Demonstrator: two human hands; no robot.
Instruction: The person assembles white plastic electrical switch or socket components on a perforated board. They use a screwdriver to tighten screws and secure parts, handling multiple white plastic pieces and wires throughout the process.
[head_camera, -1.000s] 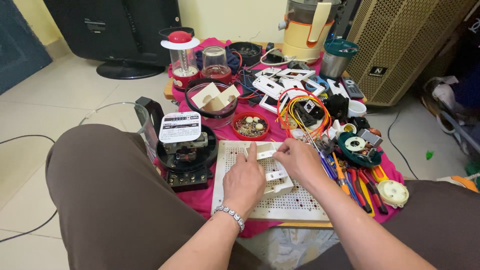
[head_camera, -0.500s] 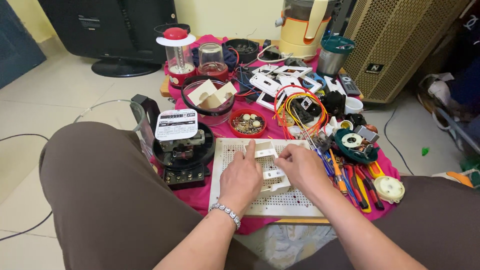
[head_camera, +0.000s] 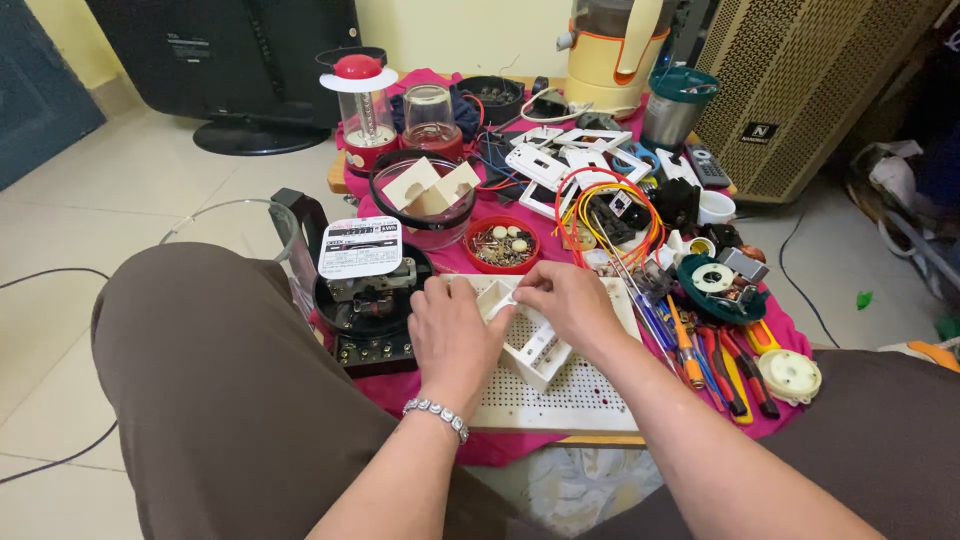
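1. At the far left, a black electricity meter (head_camera: 372, 300) with its white label plate stood on the pink cloth (head_camera: 770, 325), just beside the person's left knee.
2. The left hand (head_camera: 452, 335), a beaded bracelet (head_camera: 436, 417) at its wrist, lay palm-down over the left part of the white perforated board (head_camera: 560, 395); its fingers (head_camera: 440, 293) were curled and pressed against the left end of a white plastic socket frame (head_camera: 530, 340).
3. The frame lay tilted on the board, between the two hands, its open compartments showing below the fingertips.
4. The right hand (head_camera: 565, 300) came in from the right, its fingers (head_camera: 525, 290) bent and pinched on the frame's upper edge, close to the left hand's fingertips. Both hands had hold of the same piece; how tight the grip was could not be told.
5. Behind the hands sat a red bowl (head_camera: 502, 243) of small screws and parts.
6. Farther right, a coil of orange and yellow wires (head_camera: 610, 205) lay near white switch plates (head_camera: 545, 165).
7. At the right edge of the cloth, screwdrivers and pliers (head_camera: 715, 355) lay side by side, well apart from the frame.
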